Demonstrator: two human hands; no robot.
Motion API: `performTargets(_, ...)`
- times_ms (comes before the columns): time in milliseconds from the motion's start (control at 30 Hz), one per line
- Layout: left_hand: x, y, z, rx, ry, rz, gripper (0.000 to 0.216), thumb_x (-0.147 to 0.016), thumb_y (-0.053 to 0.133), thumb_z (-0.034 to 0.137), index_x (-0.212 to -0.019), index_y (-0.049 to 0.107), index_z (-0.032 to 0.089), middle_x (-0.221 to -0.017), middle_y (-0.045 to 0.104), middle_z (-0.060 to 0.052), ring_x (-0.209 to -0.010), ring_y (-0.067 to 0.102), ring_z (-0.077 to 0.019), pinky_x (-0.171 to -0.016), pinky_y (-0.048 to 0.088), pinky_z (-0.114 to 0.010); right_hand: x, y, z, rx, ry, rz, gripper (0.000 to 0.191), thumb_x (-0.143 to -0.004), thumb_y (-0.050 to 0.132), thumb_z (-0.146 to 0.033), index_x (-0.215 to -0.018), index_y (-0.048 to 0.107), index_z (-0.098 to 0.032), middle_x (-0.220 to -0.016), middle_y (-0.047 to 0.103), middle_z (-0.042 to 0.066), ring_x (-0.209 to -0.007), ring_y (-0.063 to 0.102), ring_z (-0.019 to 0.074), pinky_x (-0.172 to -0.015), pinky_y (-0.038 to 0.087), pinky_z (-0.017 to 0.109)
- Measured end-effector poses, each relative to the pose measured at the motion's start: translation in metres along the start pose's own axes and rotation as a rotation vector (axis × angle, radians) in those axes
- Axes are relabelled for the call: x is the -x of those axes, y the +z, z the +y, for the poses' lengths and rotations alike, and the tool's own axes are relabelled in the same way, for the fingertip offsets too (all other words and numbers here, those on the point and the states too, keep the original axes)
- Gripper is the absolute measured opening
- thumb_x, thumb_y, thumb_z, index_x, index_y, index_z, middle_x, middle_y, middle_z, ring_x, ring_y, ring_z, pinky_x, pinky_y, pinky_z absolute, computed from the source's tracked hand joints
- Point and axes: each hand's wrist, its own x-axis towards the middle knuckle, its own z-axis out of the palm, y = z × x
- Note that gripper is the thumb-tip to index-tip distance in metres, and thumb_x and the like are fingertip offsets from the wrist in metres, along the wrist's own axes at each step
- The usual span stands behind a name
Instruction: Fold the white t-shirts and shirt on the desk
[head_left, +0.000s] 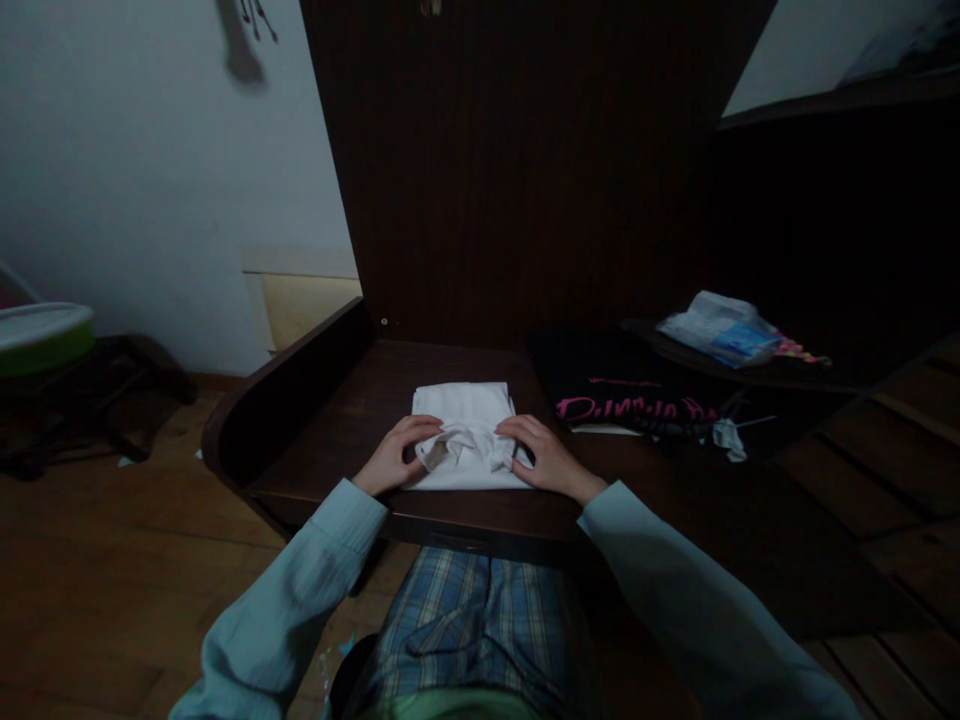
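Note:
A white cloth garment [469, 400] lies folded into a small rectangle on the dark wooden desk [322, 440], close to its front edge. A bunched, crumpled part, which looks like a collar, sits across its middle. My left hand [395, 455] grips the left end of this bunched part, thumb below and fingers above. On the opposite side my right hand [551, 460] pinches the right end in the same way. Both hands rest low at the garment's sides.
Right of the garment lies a black bag or cloth with pink lettering [637, 405]. Beyond it is a clear plastic packet [724, 330] with white and blue contents. A raised wooden side panel [285, 385] borders the desk's left. A green-and-white round object [45, 335] stands far left.

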Motion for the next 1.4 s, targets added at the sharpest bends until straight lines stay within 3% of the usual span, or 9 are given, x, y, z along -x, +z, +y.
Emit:
performTargets(167, 0.000, -0.001, 0.001, 0.039, 0.011, -0.060, 0.016, -0.073, 0.055, 0.026, -0.077, 0.070, 0.022, -0.109, 0.061, -0.008, -0.104, 0.052, -0.0231, -0.094, 0.036, -0.040, 0.002, 0.000, -0.004, -0.009, -0.038, -0.031, 0.027, -0.067, 0.050, -0.009, -0.090, 0.058, -0.021, -0.099, 0.058, 0.008, -0.095, 0.052, 0.0207, -0.083, 0.043, 0.038)
performTargets(367, 0.001, -0.008, 0.005, 0.215, -0.081, 0.086, 0.024, -0.074, 0.052, 0.036, -0.069, 0.068, 0.019, -0.099, 0.064, -0.009, -0.096, 0.055, -0.0243, -0.091, 0.038, -0.039, 0.004, -0.002, -0.004, -0.111, 0.104, 0.150, 0.019, -0.071, 0.047, -0.013, -0.087, 0.054, -0.020, -0.085, 0.059, 0.005, -0.081, 0.056, 0.0186, -0.074, 0.044, 0.033)
performTargets(467, 0.004, -0.008, 0.000, 0.343, -0.109, 0.116, 0.032, -0.076, 0.047, 0.042, -0.076, 0.067, 0.017, -0.090, 0.065, -0.010, -0.089, 0.057, -0.0243, -0.086, 0.041, -0.037, 0.005, -0.005, -0.003, -0.157, 0.073, 0.119, 0.007, -0.079, 0.046, -0.022, -0.079, 0.052, -0.020, -0.082, 0.058, 0.006, -0.078, 0.055, 0.0182, -0.071, 0.044, 0.032)
performTargets(567, 0.005, -0.004, -0.005, 0.425, -0.168, 0.189, 0.038, -0.079, 0.040, 0.047, -0.088, 0.063, 0.019, -0.083, 0.066, -0.007, -0.084, 0.058, -0.0230, -0.084, 0.042, -0.037, 0.006, -0.006, -0.002, -0.154, 0.033, 0.077, 0.020, -0.084, 0.041, -0.032, -0.070, 0.050, -0.021, -0.074, 0.057, 0.005, -0.073, 0.054, 0.0178, -0.068, 0.043, 0.031)
performTargets(767, -0.001, 0.001, -0.007, 0.109, -0.300, 0.337, 0.031, -0.077, 0.047, 0.043, -0.091, 0.062, 0.020, -0.092, 0.064, -0.007, -0.093, 0.055, -0.0224, -0.090, 0.038, -0.036, 0.006, -0.002, -0.013, -0.037, 0.012, 0.054, 0.026, -0.075, 0.057, -0.042, -0.088, 0.055, -0.020, -0.084, 0.058, 0.007, -0.079, 0.054, 0.0197, -0.071, 0.044, 0.033)
performTargets(967, -0.005, 0.005, -0.019, -0.116, -0.188, 0.113, 0.029, -0.078, 0.047, 0.032, -0.099, 0.063, 0.020, -0.110, 0.061, -0.008, -0.105, 0.051, -0.0228, -0.095, 0.035, -0.036, 0.005, 0.013, -0.020, 0.026, -0.113, -0.146, 0.022, -0.076, 0.055, -0.022, -0.098, 0.058, -0.022, -0.090, 0.060, 0.006, -0.086, 0.054, 0.0185, -0.076, 0.045, 0.032)
performTargets(1100, -0.003, 0.009, -0.010, -0.442, -0.179, 0.095, 0.028, -0.080, 0.045, 0.030, -0.099, 0.063, 0.020, -0.104, 0.064, -0.009, -0.096, 0.052, -0.0253, -0.087, 0.036, -0.039, 0.005, 0.016, -0.002, 0.214, 0.058, -0.002, 0.026, -0.074, 0.046, -0.005, -0.088, 0.061, -0.021, -0.087, 0.060, 0.007, -0.086, 0.053, 0.0207, -0.076, 0.044, 0.036)
performTargets(1233, 0.001, 0.011, 0.003, -0.547, -0.168, 0.184, 0.024, -0.080, 0.046, 0.030, -0.077, 0.066, 0.018, -0.080, 0.066, -0.012, -0.083, 0.053, -0.0262, -0.078, 0.035, -0.038, 0.004, 0.011, 0.006, 0.328, 0.211, 0.210, 0.025, -0.074, 0.045, -0.005, -0.088, 0.060, -0.020, -0.091, 0.057, 0.010, -0.088, 0.051, 0.0239, -0.076, 0.044, 0.040)
performTargets(1400, 0.002, 0.007, -0.002, -0.514, -0.189, 0.318, 0.022, -0.080, 0.045, 0.028, -0.082, 0.065, 0.020, -0.082, 0.064, -0.009, -0.084, 0.053, -0.0241, -0.078, 0.036, -0.036, 0.006, 0.013, -0.017, 0.150, 0.033, 0.104, 0.020, -0.082, 0.048, -0.023, -0.099, 0.057, -0.019, -0.090, 0.060, 0.008, -0.084, 0.057, 0.0203, -0.074, 0.046, 0.033)
